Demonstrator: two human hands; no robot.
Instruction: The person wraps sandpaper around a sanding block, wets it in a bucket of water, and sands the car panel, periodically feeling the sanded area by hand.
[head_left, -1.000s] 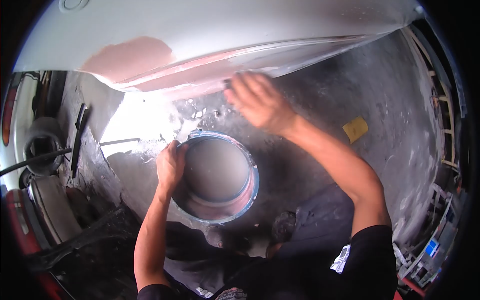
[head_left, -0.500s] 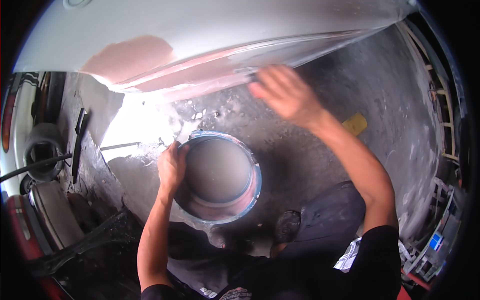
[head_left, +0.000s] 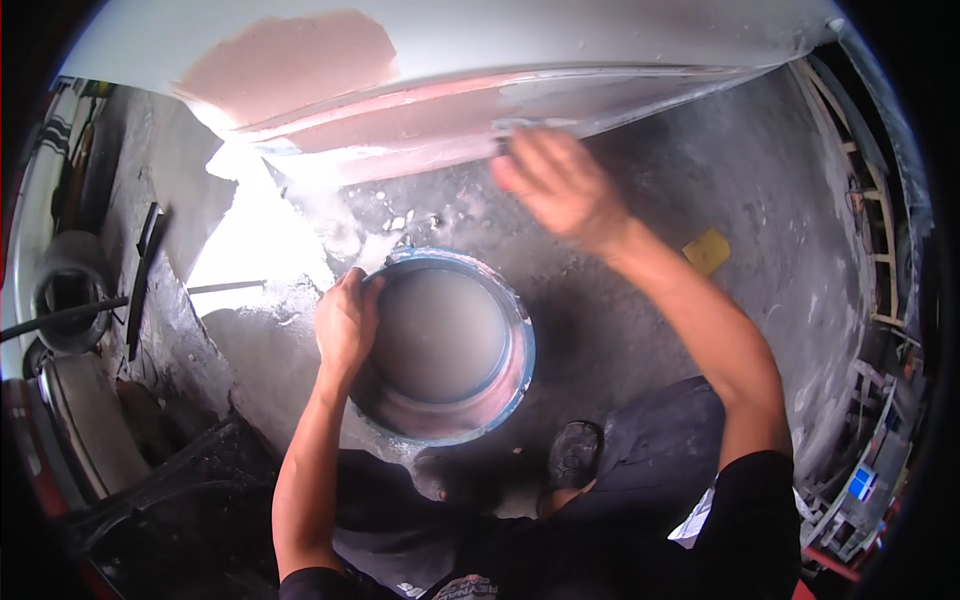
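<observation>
My left hand [head_left: 346,322] is closed over the left rim of a round blue-edged bucket [head_left: 522,350]. Cloudy greyish water [head_left: 440,335] fills much of it, and its inner wall has pinkish stains. Farther up, my right hand [head_left: 565,190] is at the lower part of a pale vehicle body panel [head_left: 600,40], slightly blurred by motion. A small dark piece [head_left: 503,146], apparently sandpaper, shows at its fingertips, mostly hidden by the fingers. Pinkish-brown patches [head_left: 300,62] cover parts of the panel, and the surface near my fingers looks wet.
A yellow piece [head_left: 707,251] lies on the grey floor [head_left: 640,330] beneath my right forearm. Left are a tyre-like black ring [head_left: 72,290] and dark car parts [head_left: 180,480]. A metal frame [head_left: 870,470] stands at right. My shoe [head_left: 575,455] is near the bucket.
The view has shifted, so the panel sits higher and more of its left patch shows. My right hand stays at the panel's lower part; my left hand still grips the bucket rim.
</observation>
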